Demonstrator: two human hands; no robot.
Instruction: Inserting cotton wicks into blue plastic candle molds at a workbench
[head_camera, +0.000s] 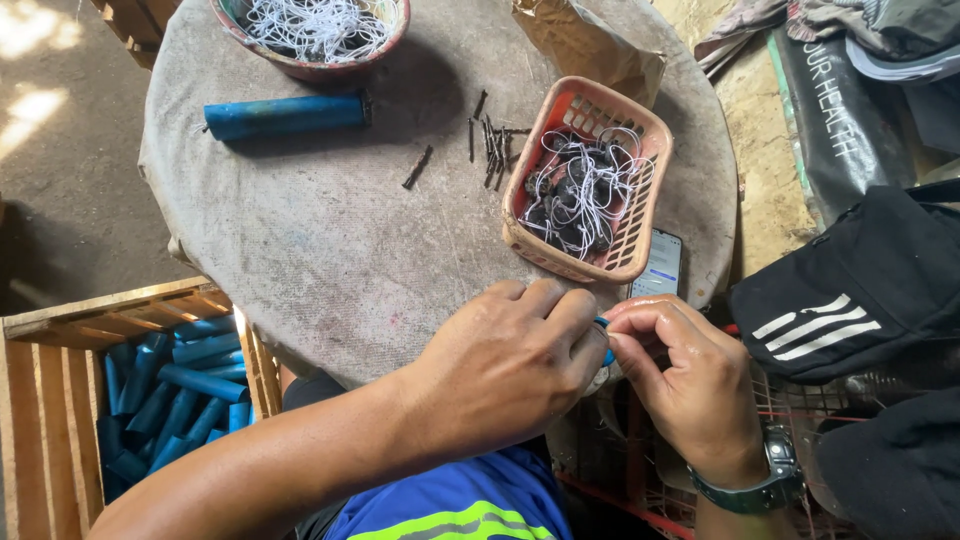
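Both hands' fingers pinch 1 blue tube over grey round table.

A round cloth-covered surface carries a blue tube, scattered dark sticks, an orange basket of stringed black pieces, a string-filled bowl, a phone and a brown paper bag.

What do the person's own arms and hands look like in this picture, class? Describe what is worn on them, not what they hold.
Both forearms are bare, with no sleeves reaching them and no gloves. The left hand wears nothing that shows. The right hand has a dark wristwatch with a metal case on its wrist. Below the arms, a blue shirt with yellow-green reflective stripes shows.
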